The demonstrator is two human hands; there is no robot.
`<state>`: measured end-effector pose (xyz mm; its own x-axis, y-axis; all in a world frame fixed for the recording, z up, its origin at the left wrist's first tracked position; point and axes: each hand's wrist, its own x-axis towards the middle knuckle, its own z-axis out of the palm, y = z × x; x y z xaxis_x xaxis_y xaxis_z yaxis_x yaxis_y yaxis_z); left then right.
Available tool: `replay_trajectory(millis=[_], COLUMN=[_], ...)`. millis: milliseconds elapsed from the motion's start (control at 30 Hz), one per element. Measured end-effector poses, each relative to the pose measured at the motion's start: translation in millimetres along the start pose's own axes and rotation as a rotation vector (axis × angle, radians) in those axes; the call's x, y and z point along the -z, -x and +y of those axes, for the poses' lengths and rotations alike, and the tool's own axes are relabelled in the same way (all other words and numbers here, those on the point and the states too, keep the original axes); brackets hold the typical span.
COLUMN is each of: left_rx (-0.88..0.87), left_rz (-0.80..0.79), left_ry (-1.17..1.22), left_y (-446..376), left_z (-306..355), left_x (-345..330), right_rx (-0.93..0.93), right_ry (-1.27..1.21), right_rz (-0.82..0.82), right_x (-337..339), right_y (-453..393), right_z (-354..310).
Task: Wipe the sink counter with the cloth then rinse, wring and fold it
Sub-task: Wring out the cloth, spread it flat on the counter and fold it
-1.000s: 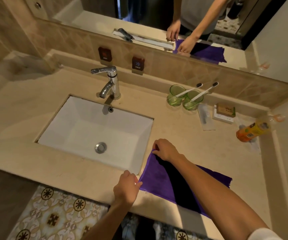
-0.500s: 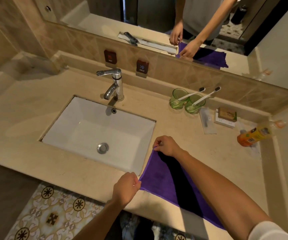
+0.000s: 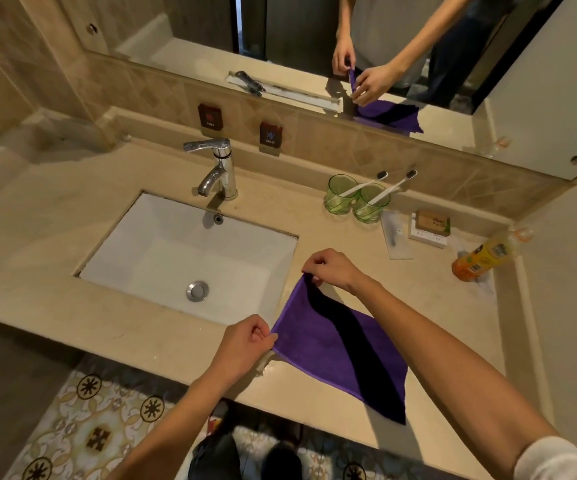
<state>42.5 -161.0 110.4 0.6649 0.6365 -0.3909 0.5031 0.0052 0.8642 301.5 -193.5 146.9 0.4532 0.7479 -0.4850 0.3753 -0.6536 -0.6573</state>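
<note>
**Now both hands pinch the purple cloth by the sink**

Left of both hands sits the white sink (image 3: 190, 258), with the faucet (image 3: 219, 168) behind it. The left hand (image 3: 242, 346) pinches the near corner of the cloth (image 3: 315, 344) between thumb and curled fingers, at the counter (image 3: 124, 327) front edge. The right hand (image 3: 332, 270), farther back beside the sink rim, pinches the far corner. That edge is lifted between them; the cloth spreads rightward from both hands, lying under the right forearm. Beyond the right hand stand two green cups (image 3: 356, 200), with an orange bottle (image 3: 481, 258) to its right.
</note>
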Motion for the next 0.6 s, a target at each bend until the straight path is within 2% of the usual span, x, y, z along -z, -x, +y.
replay_trajectory(millis=[267, 467, 600], left_rx=[-0.057, -0.106, -0.113], left_rz=[-0.198, -0.353, -0.404], left_ry=[0.011, -0.072, -0.103], left_y=[19.0, 24.7, 28.0], left_z=[30.6, 40.4, 42.6], left_x=[-59.2, -118.8, -157.6], right_rx=[-0.044, -0.120, -0.150], right_ry=[-0.075, -0.067, -0.051], right_rz=[0.144, 0.184, 0.234], right_x=[28.0, 44.9, 51.5], right_y=[53.7, 91.0, 105.6], right_z=[71.3, 127.2, 160.5])
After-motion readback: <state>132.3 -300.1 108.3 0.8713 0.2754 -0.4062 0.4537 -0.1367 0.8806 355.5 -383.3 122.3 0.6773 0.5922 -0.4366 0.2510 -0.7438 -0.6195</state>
